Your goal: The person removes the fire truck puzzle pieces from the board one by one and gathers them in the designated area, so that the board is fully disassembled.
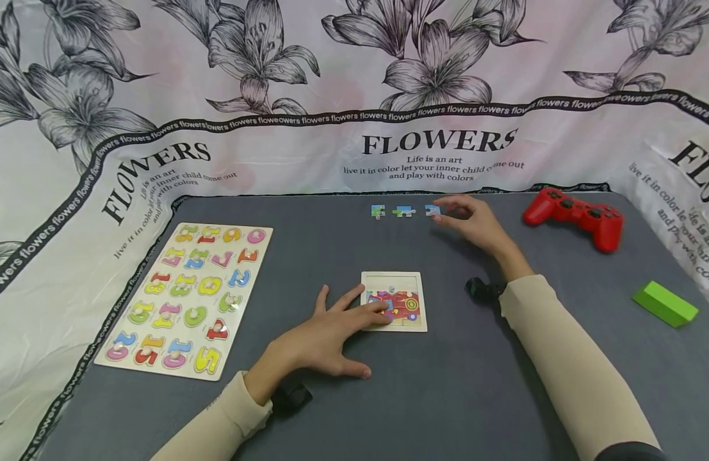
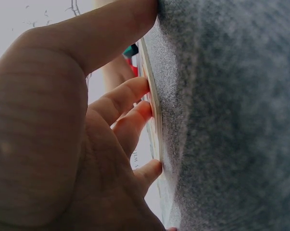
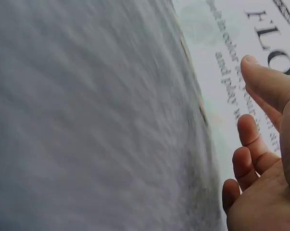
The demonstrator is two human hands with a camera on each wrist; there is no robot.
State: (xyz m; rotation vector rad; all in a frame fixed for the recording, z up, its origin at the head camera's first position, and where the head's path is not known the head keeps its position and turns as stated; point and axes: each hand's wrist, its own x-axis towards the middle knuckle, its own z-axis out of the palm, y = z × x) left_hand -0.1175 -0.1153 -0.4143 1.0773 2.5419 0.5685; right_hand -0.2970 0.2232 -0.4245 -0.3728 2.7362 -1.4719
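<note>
My left hand (image 1: 331, 339) is spread over a small square jigsaw board (image 1: 393, 276), its fingertips resting on the red vehicle picture and the frame. From the left wrist view, the left fingers (image 2: 130, 126) touch the board's edge and face. Three loose jigsaw pieces lie in a row at the far side of the table: a left piece (image 1: 378, 210), a middle piece (image 1: 404, 211) and a right piece (image 1: 431, 210). My right hand (image 1: 475, 221) is at the right piece, thumb and fingertips beside its edge. In the right wrist view the right hand (image 3: 265, 163) has its thumb and fingers apart, with no piece visible between them.
A number puzzle board (image 1: 184, 301) lies at the left on the grey table (image 1: 446, 397). To the right are a red game controller (image 1: 573, 218) and a green block (image 1: 665, 303). A flower-printed cloth (image 1: 296, 153) rises behind the table.
</note>
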